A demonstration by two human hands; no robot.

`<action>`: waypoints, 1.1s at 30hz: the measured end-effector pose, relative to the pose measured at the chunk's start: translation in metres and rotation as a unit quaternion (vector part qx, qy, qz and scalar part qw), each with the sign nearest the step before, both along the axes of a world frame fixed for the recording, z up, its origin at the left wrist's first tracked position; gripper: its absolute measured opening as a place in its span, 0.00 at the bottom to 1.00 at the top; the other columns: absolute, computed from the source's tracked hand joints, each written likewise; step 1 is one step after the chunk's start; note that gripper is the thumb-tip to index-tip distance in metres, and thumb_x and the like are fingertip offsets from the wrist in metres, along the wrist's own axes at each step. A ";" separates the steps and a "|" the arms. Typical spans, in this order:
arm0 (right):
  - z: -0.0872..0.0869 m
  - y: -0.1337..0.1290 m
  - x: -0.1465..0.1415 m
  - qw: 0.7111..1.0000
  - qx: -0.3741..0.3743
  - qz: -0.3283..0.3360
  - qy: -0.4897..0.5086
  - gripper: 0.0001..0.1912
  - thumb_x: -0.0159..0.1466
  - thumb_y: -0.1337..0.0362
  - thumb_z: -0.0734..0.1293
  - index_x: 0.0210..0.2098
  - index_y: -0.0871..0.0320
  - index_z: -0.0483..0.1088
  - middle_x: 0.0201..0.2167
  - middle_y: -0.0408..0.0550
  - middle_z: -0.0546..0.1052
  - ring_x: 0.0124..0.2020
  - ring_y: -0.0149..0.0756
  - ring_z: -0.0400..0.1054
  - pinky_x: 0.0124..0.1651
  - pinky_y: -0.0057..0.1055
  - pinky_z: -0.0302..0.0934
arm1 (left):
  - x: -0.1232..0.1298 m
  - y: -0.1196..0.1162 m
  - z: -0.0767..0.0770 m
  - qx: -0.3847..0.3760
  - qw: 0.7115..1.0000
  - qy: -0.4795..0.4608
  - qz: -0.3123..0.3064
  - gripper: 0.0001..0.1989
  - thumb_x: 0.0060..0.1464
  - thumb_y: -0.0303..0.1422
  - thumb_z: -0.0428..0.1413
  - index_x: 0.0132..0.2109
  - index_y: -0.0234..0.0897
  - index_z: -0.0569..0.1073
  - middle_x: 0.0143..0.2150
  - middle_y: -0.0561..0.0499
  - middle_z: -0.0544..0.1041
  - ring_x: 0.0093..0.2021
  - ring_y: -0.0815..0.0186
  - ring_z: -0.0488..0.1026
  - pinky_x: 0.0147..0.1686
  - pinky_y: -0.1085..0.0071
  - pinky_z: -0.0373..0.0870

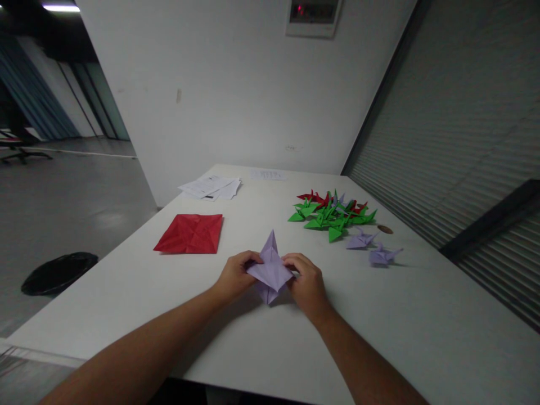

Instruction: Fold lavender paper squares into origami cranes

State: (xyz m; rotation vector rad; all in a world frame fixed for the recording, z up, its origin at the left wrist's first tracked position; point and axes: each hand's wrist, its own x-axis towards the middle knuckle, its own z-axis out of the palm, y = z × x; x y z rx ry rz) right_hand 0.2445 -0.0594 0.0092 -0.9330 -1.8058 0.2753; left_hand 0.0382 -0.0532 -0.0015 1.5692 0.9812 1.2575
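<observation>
A partly folded sheet of purple origami paper [272, 273] is held between both hands above the near middle of the table. One pointed flap stands up at its top, and its lower part tapers to a point. My left hand [238, 275] pinches the left side, thumb and fingers closed on the paper. On the opposite side my right hand [309, 284] grips the right edge with bent fingers. Some fingertips are hidden behind the folds. To the left lies creased red paper [189, 234], flat on the table.
A pile of folded green paper cranes [327, 216], with red and purple ones among them, sits at the right. Two purple cranes [382, 256] lie nearer. Printed sheets [211, 187] rest at the far left. A black-lined bin [59, 274] stands on the floor; blinds [459, 135] border the right.
</observation>
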 end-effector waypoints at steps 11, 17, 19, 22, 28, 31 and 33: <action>-0.001 0.000 0.003 0.998 -0.006 0.032 -0.046 0.09 0.56 0.76 0.69 0.34 0.57 0.74 0.36 0.52 0.78 0.39 0.43 0.74 0.42 0.37 0.70 | 0.002 -0.005 0.007 -0.028 0.998 0.012 -0.056 0.12 0.44 0.26 0.62 0.40 0.36 0.77 0.36 0.50 0.80 0.36 0.62 0.75 0.37 0.70 0.69; 0.003 -0.002 -0.001 0.998 -0.026 0.017 -0.047 0.08 0.63 0.72 0.66 0.37 0.56 0.77 0.36 0.50 0.78 0.40 0.42 0.74 0.46 0.37 0.70 | -0.001 -0.002 0.008 -0.043 0.995 -0.016 -0.092 0.11 0.54 0.38 0.61 0.39 0.35 0.82 0.46 0.43 0.83 0.47 0.53 0.77 0.47 0.62 0.71; 0.003 -0.002 -0.001 0.998 -0.030 0.015 -0.046 0.07 0.64 0.71 0.66 0.36 0.57 0.76 0.35 0.50 0.78 0.39 0.42 0.74 0.45 0.37 0.69 | -0.001 -0.003 0.008 -0.046 0.995 -0.014 -0.088 0.13 0.55 0.39 0.61 0.42 0.34 0.82 0.44 0.44 0.83 0.45 0.54 0.78 0.47 0.61 0.71; 0.001 -0.001 -0.001 0.999 -0.034 0.003 -0.041 0.05 0.63 0.71 0.67 0.35 0.57 0.75 0.33 0.49 0.77 0.36 0.40 0.73 0.40 0.35 0.68 | 0.000 -0.002 0.006 -0.050 0.997 -0.013 -0.061 0.11 0.54 0.38 0.62 0.39 0.34 0.81 0.36 0.47 0.82 0.37 0.59 0.76 0.39 0.67 0.70; -0.001 -0.001 -0.002 0.999 -0.054 0.000 -0.007 0.04 0.63 0.71 0.67 0.34 0.56 0.72 0.32 0.48 0.75 0.33 0.39 0.71 0.38 0.33 0.68 | 0.004 0.001 -0.002 -0.049 0.998 -0.020 -0.023 0.10 0.52 0.32 0.63 0.41 0.35 0.74 0.36 0.50 0.78 0.35 0.65 0.74 0.35 0.71 0.67; 0.002 -0.002 -0.004 0.999 -0.046 0.000 -0.011 0.05 0.63 0.71 0.66 0.33 0.56 0.71 0.32 0.48 0.75 0.34 0.39 0.71 0.38 0.34 0.68 | 0.006 0.001 -0.004 -0.062 0.998 -0.027 -0.013 0.16 0.50 0.30 0.63 0.47 0.37 0.71 0.38 0.50 0.78 0.36 0.64 0.74 0.34 0.71 0.67; 0.005 -0.002 -0.005 0.999 -0.037 -0.003 -0.021 0.06 0.63 0.72 0.65 0.33 0.56 0.71 0.33 0.49 0.75 0.34 0.39 0.71 0.38 0.35 0.67 | 0.008 0.000 -0.004 -0.075 0.997 -0.025 -0.005 0.20 0.50 0.29 0.63 0.50 0.38 0.69 0.38 0.51 0.78 0.35 0.64 0.74 0.32 0.71 0.67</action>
